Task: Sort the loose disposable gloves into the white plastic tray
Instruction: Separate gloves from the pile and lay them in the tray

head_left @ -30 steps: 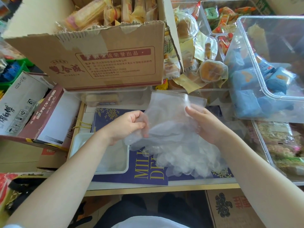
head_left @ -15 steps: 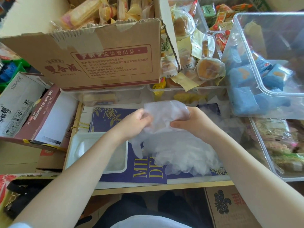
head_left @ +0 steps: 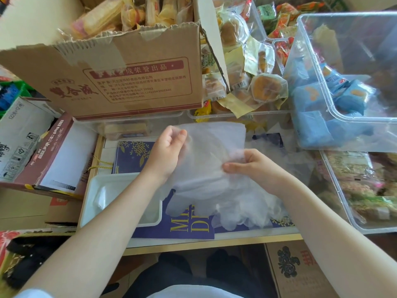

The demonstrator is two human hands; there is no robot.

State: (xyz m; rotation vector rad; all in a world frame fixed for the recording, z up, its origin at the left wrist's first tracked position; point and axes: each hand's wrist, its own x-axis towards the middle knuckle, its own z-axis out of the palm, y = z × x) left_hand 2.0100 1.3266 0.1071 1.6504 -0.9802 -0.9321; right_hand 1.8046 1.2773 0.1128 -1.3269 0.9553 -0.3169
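A clear disposable glove [head_left: 211,147] is held spread in the air between both hands. My left hand [head_left: 166,152] pinches its upper left edge. My right hand [head_left: 247,165] pinches its lower right side. Below and to the right, a loose pile of clear gloves [head_left: 242,206] lies on a dark blue box. The white plastic tray [head_left: 101,186] sits to the left under my left forearm, with a clear glove or two lying flat in it.
A torn cardboard box of snacks [head_left: 129,82] stands behind the hands. Clear plastic bins [head_left: 348,117] with blue packets fill the right side. An open maroon carton [head_left: 49,153] lies left of the tray. The table's front edge [head_left: 193,244] runs just below the pile.
The hands came together, bunching the glove, then parted again. Now the left hand is higher and the right hand lower, with the glove stretched flat between them.
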